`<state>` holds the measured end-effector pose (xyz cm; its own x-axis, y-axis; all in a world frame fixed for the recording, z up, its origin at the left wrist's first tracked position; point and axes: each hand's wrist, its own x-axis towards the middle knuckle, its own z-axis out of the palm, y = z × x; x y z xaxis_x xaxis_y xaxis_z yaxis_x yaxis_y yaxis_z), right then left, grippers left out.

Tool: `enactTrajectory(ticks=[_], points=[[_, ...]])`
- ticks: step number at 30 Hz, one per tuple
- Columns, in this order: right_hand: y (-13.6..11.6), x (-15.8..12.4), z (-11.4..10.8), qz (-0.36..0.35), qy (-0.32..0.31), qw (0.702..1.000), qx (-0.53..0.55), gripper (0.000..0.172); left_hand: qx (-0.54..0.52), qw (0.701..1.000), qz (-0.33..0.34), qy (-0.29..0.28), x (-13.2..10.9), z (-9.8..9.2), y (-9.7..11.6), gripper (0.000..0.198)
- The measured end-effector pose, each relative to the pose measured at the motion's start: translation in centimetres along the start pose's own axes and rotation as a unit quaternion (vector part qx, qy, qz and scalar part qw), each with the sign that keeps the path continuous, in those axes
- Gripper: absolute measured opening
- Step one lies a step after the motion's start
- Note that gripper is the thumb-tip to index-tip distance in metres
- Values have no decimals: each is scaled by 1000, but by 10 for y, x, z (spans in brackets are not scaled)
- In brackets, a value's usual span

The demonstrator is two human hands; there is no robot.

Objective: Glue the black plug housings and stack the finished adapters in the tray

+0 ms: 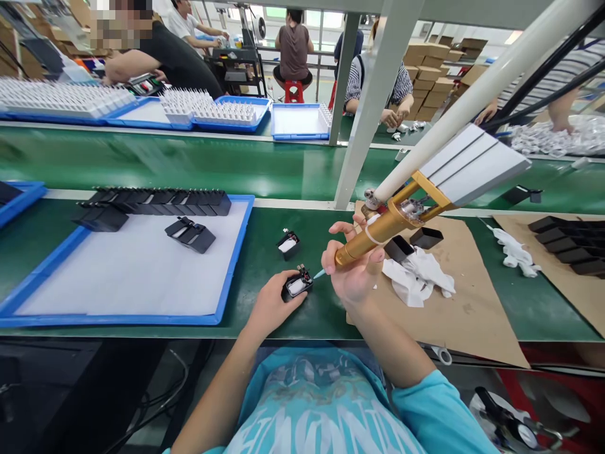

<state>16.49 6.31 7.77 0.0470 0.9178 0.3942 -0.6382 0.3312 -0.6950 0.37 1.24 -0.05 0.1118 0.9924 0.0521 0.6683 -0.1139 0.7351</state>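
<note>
On the green bench, my left hand (273,301) is closed around a small black plastic housing (297,287) with a white part and tiny electronics inside. My right hand (353,271) grips a gold-coloured glue dispenser (366,243) that slants down to the left. Its pale blue needle tip (319,274) reaches the right edge of the housing; whether it touches cannot be made out. A second black housing (288,244) with a white part lies a little beyond, apart from both hands.
At left, a blue-rimmed tray (222,277) holds several black housings (165,202). Cardboard (454,321) at right bears crumpled white tissue (418,277) and black cases (426,238). A metal post (373,101) rises behind the bench. Co-workers (293,47) sit beyond.
</note>
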Motion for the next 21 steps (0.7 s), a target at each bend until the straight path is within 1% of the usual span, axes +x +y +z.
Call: enactTrajectory(ticks=[2, 3, 4, 7, 10, 12, 15, 18, 21], points=[[-1, 3, -8, -9, -3, 1000, -5, 49, -37, 999, -15, -26, 4, -6, 2, 53], [-1, 5, -12, -11, -4, 1000, -10, 49, -57, 998, -23, -34, 8, -8, 4, 55], [-1, 6, -15, -13, -2, 1000, -14, 49, -80, 996, -31, -38, 11, -8, 6, 53], [-2, 9, -24, -9, 1, 1000, -14, 48, -150, 987, -44, -39, 23, -1, 11, 34], [-3, 11, -29, -2, 4, 1000, -9, 49, -173, 984, -20, -26, 30, 8, 11, 26], [-3, 11, -32, -1, 7, 1000, -12, 48, -146, 989, 18, -6, 29, 8, 10, 26], [-4, 11, -35, -9, 5, 1000, -19, 44, -56, 993, 101, 14, 23, 2, 9, 31], [-6, 10, -37, -11, 8, 1000, -20, 45, 43, 984, 171, 24, 15, -2, 10, 38], [-7, 9, -37, -14, 9, 1000, -19, 47, 105, 972, 202, 56, 10, 2, 11, 39]])
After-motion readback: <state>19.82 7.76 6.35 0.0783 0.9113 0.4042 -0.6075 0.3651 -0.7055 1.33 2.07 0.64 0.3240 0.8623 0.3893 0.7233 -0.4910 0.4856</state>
